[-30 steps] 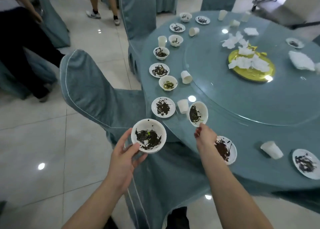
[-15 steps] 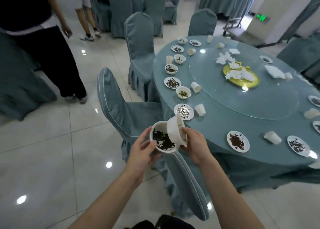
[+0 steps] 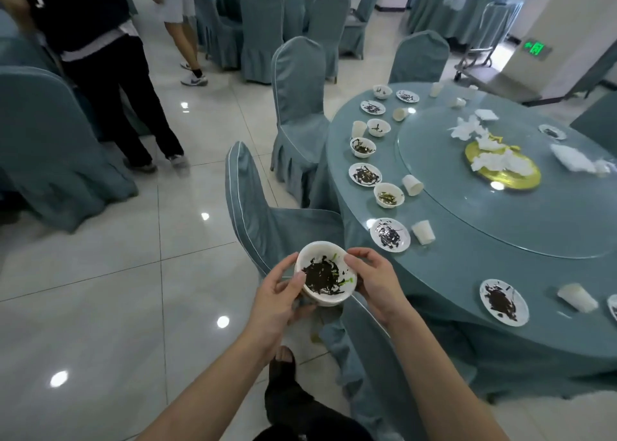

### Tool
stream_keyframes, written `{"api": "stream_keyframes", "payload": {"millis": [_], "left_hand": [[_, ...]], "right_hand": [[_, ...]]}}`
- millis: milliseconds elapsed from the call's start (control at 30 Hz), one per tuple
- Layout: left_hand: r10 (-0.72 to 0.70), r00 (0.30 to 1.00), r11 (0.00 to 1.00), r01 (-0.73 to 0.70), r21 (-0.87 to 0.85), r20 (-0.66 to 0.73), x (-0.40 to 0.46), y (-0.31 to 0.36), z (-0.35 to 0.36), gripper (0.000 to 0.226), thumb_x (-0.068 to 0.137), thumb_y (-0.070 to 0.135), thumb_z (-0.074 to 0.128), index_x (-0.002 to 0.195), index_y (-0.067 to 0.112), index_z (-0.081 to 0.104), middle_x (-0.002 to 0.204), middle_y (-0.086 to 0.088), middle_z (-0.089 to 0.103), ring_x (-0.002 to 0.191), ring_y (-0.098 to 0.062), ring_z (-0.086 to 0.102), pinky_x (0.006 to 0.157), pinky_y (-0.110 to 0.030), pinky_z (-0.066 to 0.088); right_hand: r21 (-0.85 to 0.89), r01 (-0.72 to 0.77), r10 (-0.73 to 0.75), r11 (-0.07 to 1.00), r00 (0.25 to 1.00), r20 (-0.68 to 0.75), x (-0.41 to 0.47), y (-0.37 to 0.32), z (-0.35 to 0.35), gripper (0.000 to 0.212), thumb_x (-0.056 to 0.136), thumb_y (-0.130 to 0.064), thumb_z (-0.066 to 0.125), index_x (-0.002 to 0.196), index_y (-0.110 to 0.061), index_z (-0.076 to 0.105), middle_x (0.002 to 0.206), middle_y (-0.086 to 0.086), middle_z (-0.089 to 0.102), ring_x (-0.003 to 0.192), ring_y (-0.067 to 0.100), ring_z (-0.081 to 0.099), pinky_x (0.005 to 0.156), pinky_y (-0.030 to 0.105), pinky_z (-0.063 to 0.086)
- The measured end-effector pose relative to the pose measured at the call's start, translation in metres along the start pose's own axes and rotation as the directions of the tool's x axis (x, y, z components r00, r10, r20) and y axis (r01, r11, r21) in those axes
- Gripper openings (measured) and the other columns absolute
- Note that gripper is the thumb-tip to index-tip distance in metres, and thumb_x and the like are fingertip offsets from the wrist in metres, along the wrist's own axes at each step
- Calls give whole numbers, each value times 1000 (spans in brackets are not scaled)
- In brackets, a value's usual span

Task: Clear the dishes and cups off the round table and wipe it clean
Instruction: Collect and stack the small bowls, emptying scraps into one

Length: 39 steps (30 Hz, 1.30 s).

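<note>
Both hands hold one white bowl [image 3: 325,277] off the table, out over the floor to the near left of the round table [image 3: 467,273] and above a covered chair [image 3: 267,227]. The left hand [image 3: 277,302] cups the bowl from its left and underneath, thumb bent over the near-left rim and the other fingers curled below it. The right hand [image 3: 375,278] grips the right side, fingers curled round the far-right rim. The bowl tilts slightly toward the camera and holds dark scraps with a few green bits; a second rim seems to show beneath it, but whether two bowls are nested cannot be told.

On the table's left edge runs a line of dirty white dishes: a plate with dark scraps [image 3: 389,234] nearest, then a small bowl [image 3: 389,195], another plate [image 3: 365,174], and further bowls and plates toward the far side. White cups lie or stand beside them, one on its side [image 3: 412,184] and one just right of the nearest plate [image 3: 423,232]. At the near right edge sit another dirty plate [image 3: 504,302] and a tipped cup [image 3: 577,297]. The glass turntable [image 3: 500,227] carries a gold dish [image 3: 514,177] heaped with crumpled white napkins [image 3: 500,160].

Two people [image 3: 110,73] stand on the tiled floor at far left.
</note>
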<state>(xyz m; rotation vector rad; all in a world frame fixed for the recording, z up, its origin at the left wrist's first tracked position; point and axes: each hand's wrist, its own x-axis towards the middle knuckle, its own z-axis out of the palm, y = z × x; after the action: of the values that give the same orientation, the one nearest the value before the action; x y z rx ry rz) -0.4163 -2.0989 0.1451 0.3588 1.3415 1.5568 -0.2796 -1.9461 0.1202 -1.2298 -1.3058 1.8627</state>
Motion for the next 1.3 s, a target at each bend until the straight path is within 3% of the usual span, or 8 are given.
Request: {"api": "stream_keyframes", "payload": {"millis": [133,400,567,767,867,1000,1133,1300], "left_hand": [[-19,1000,1000,19,8,-21,44,17,-17,38,100,7,61,134,24,60,107,-17,75,97,-27,76,75,-38,63],[-67,997,996,69,51,-32,182,69,-16,48,95,0,65,135,25,60,113,-19,74,103,-33,74,81,-45,63],[-86,996,993,87,75,-20,267,89,8,45,95,2,66,132,27,62,115,-17,74,106,-33,73,79,-42,63],[-118,993,986,116,118,8,331,102,26,43,97,-1,62,130,27,63,111,-17,75,102,-29,74,71,-35,62],[-129,992,980,126,152,10,353,108,27,43,96,0,63,130,28,63,112,-19,75,101,-31,74,72,-37,62],[-146,989,975,145,171,-5,373,116,21,44,96,0,63,130,27,63,111,-16,76,100,-32,75,75,-38,64],[-167,986,970,165,180,-2,390,122,12,44,96,1,63,130,29,63,112,-16,75,102,-30,74,77,-37,62],[-198,980,967,190,167,31,415,129,-5,44,97,1,62,131,28,62,115,-16,74,103,-29,73,76,-36,62]], "right_hand": [[-66,41,-41,997,999,5,50,-1,22,18,93,-19,74,108,-10,70,103,18,74,86,28,70,77,42,59],[-98,83,-85,992,996,-12,185,-38,49,22,90,-22,78,107,-13,69,98,10,76,89,25,73,81,40,60],[93,-7,22,996,987,-161,269,-58,23,23,97,-26,69,109,-7,65,98,10,76,80,20,70,64,32,56],[376,-156,358,913,748,-559,363,-20,-58,19,97,-27,67,105,-10,66,97,11,71,74,22,65,56,31,51],[499,-204,495,842,660,-565,395,-8,-80,23,97,-24,68,102,-3,61,89,15,65,67,25,62,55,33,52],[652,-149,606,744,563,-562,417,-1,-91,23,97,-17,67,109,-2,55,94,18,63,81,28,68,77,39,62],[689,-55,621,723,490,-612,431,-2,-91,27,89,10,61,112,-2,57,107,22,65,76,27,67,78,41,62],[678,9,602,735,452,-658,422,-6,-61,24,91,11,58,113,3,59,85,15,64,63,19,60,69,32,59]]}}
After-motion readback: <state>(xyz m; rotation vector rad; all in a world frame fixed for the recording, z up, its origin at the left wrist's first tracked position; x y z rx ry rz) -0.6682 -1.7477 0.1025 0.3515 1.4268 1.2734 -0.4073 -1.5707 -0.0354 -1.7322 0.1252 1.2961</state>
